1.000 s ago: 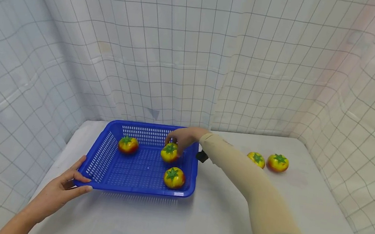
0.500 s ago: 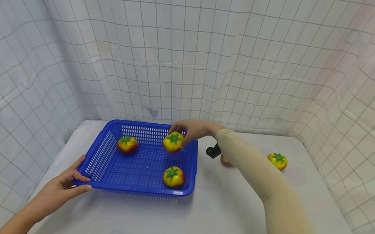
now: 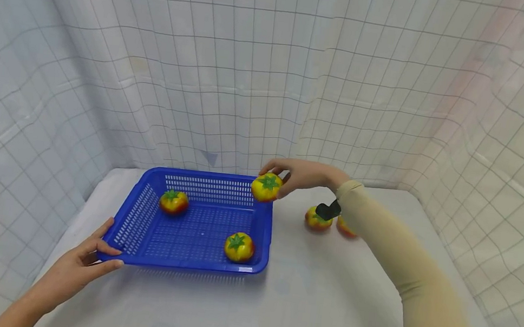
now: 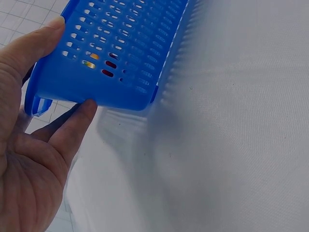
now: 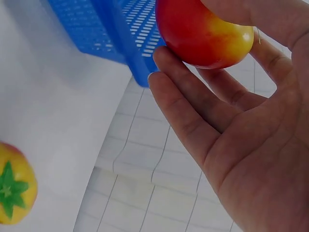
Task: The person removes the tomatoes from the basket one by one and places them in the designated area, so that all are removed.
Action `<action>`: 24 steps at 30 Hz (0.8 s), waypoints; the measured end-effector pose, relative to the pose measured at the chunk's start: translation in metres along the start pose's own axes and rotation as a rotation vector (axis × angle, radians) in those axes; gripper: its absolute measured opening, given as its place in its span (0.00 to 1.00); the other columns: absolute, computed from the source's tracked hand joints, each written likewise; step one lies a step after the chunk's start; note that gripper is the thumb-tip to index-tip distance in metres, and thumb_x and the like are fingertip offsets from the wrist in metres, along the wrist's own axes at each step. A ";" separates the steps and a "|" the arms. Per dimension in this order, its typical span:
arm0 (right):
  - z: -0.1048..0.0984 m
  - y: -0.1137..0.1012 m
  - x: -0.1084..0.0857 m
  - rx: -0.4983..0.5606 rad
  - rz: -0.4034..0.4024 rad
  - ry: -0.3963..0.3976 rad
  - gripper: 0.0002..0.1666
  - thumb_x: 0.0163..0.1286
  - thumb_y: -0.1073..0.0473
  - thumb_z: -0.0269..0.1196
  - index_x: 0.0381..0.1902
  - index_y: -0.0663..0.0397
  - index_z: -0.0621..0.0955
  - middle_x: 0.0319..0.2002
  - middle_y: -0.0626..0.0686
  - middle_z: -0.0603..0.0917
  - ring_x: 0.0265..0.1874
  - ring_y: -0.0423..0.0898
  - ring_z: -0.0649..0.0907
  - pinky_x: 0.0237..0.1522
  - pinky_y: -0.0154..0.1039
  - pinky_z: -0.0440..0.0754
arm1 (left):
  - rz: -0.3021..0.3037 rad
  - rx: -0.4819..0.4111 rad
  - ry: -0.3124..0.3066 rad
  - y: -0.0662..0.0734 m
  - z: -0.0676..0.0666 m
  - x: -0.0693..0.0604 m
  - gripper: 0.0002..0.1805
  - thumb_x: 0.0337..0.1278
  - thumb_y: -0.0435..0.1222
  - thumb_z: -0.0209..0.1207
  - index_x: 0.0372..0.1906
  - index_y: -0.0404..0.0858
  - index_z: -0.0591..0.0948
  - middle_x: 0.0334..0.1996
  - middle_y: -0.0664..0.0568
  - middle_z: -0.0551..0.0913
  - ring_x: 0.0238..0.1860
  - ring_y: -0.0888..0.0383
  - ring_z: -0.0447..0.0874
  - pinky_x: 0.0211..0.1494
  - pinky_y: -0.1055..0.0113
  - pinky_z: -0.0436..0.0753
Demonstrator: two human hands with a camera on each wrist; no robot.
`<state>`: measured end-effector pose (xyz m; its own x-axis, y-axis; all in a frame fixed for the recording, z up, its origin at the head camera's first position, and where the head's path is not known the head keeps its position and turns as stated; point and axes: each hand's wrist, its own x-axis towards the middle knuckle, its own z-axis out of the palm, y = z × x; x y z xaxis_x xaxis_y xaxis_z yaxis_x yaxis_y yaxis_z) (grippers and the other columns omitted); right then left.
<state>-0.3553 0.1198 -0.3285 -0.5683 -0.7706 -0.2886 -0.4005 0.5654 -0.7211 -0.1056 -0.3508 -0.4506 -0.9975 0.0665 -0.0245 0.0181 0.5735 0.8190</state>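
In the head view my right hand (image 3: 303, 175) holds a yellow-and-red tomato with a green star-shaped top (image 3: 266, 187) above the right rim of a blue plastic basket (image 3: 190, 265). From the right wrist, the red underside of that tomato (image 5: 205, 36) shows between thumb and fingers. My left hand (image 3: 74, 274) grips the basket's near left corner; in the left wrist view thumb and a finger pinch its blue wall (image 4: 67, 82). Inside the basket sit one tomato (image 3: 173, 203) at the back left and another (image 3: 239, 247) at the front right.
Two more tomatoes lie on the white-covered table (image 3: 325, 286) right of the basket: one (image 3: 317, 220) near a black wrist device (image 3: 329, 210), the other (image 3: 346, 227) partly behind the sleeve (image 3: 393, 256). Grid-patterned white curtains (image 3: 234, 73) enclose the table's back and sides.
My right hand has lifted the tomato from the basket's right part and carried it up and right to above the rim. The left hand keeps its grip on the corner.
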 end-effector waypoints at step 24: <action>0.014 0.065 -0.087 0.033 0.111 0.118 0.34 0.65 0.52 0.72 0.67 0.27 0.74 0.67 0.48 0.72 0.64 0.54 0.74 0.63 0.53 0.75 | -0.040 0.033 -0.014 -0.003 0.000 0.004 0.18 0.69 0.46 0.64 0.50 0.35 0.80 0.83 0.44 0.38 0.73 0.20 0.52 0.48 0.88 0.70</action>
<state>-0.3216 0.2196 -0.3590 -0.6887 -0.6631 -0.2932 -0.3077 0.6336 -0.7099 -0.1098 -0.3522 -0.4531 -0.9964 0.0543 -0.0653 -0.0194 0.6029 0.7976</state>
